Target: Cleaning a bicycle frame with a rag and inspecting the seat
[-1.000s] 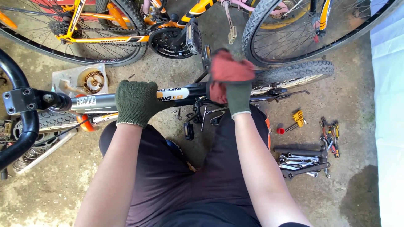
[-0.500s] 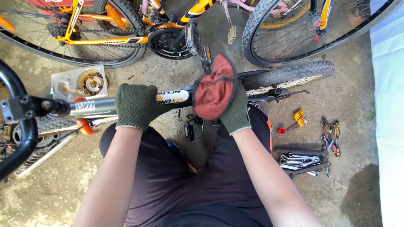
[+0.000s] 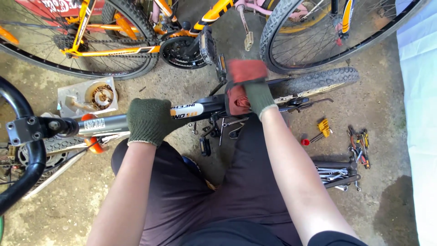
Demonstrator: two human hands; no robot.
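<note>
Left hand (image 3: 149, 121) clamped around the bike frame tube (image 3: 195, 109), steadying it.
Right hand (image 3: 252, 89) closed on a red rag (image 3: 236, 98), pressing it against the tube.

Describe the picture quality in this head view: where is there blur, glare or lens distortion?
Head view: the right hand with its red rag is motion-blurred; the left hand on the bike frame is sharp; the white sheet is overexposed; wide-angle bending curves the wheels at the edges.

A white rectangular sticker label (image 3: 94, 124) wraps the silver bicycle frame tube (image 3: 109, 124); beside it sits an orange-and-white oval decal (image 3: 186, 110). A red sign (image 3: 57, 6) stands above.
</note>
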